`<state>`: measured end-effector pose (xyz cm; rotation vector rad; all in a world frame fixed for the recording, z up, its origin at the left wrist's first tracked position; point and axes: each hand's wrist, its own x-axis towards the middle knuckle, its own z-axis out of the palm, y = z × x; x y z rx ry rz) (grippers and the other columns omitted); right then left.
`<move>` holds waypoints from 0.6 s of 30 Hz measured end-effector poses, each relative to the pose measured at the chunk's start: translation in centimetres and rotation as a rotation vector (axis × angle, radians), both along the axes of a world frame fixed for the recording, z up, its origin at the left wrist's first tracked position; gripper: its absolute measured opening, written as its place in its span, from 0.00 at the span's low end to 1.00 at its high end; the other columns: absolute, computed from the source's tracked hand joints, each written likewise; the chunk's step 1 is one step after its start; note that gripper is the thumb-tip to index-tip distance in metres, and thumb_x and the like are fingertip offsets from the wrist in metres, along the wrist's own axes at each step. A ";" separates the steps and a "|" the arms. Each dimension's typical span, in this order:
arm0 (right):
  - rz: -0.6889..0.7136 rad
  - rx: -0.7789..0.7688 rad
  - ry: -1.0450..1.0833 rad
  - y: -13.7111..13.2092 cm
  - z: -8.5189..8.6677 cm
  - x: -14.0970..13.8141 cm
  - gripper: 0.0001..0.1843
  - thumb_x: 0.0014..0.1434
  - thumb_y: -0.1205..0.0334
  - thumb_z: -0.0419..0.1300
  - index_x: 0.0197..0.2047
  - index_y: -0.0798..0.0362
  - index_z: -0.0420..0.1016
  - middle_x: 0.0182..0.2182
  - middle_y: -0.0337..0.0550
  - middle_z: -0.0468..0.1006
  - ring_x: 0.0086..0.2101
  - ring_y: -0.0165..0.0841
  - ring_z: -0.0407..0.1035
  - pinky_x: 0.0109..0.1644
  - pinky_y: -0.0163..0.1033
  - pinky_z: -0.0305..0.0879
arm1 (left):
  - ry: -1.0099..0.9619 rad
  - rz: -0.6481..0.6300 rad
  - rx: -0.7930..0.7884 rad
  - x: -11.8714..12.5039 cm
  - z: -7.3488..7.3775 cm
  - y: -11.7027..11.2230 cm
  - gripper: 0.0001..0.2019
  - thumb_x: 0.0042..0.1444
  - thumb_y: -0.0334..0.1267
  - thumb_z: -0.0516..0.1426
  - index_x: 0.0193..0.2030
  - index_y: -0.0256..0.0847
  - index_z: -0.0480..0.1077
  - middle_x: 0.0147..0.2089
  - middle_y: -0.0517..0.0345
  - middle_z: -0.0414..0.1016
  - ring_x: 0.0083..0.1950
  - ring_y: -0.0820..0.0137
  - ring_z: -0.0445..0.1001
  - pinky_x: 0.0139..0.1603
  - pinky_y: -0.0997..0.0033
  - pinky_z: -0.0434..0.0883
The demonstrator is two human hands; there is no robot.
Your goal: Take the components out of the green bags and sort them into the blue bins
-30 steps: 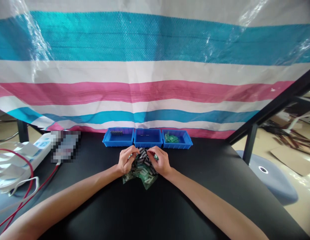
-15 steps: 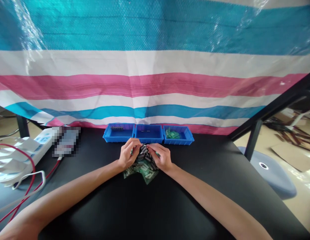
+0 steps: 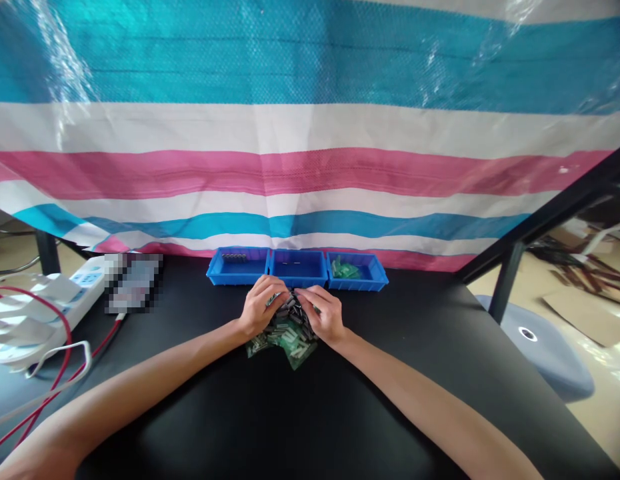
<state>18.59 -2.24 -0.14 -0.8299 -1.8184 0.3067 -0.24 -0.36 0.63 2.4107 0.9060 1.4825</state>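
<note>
My left hand and my right hand meet over a pile of small dark and silvery metal pieces. Fingers of both hands are pinched at the far side of the pile, their tips nearly together. Whatever they grip is too small to name. Green-tinted clear plastic bags with short light pieces in them lie at the near side of the pile, below my hands. My fingers and palms hide part of the heap.
Behind the hands stand three blue bins: the left bin holds a row of small metal parts, the middle bin a thin piece, the right bin green bags. A power strip, a red cable and a blurred-out device lie left.
My left fingers have shifted slightly right, so the fingertips of both hands are closer together. The pile and bins look the same.
</note>
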 end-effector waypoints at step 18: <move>-0.101 -0.319 0.155 1.1 2.1 0.3 0.17 0.66 0.53 0.52 0.34 0.54 0.76 0.21 0.39 0.73 0.23 0.30 0.69 0.29 0.33 0.66 | -0.099 0.050 -0.107 0.0 0.1 -0.5 0.08 0.63 0.32 0.53 0.47 0.39 0.70 0.43 0.50 0.73 0.44 0.67 0.73 0.46 0.67 0.72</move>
